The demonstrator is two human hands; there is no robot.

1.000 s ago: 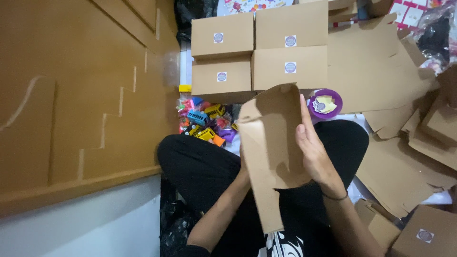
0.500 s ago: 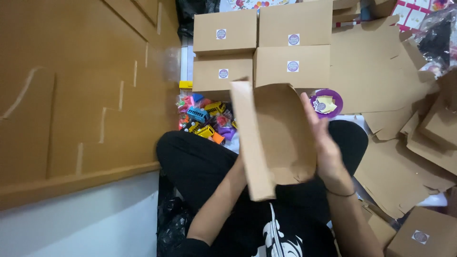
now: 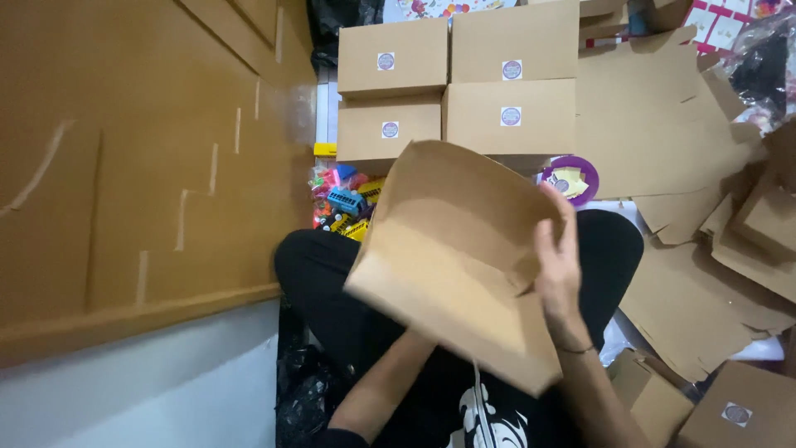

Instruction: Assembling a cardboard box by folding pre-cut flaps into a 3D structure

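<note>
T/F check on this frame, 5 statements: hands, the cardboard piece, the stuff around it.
1. The right hand grips the right edge of the cardboard blank. True.
2. The left hand is in plain view on top of the blank. False: only the left forearm shows, running up behind the blank; the hand is hidden.
3. Four closed boxes with round stickers are stacked beyond the blank. True.
4. The purple dish sits left of the toys. False: it lies to the right, with the colourful toys on the left.
5. Flat cardboard sheets lie to the right. True.
</note>
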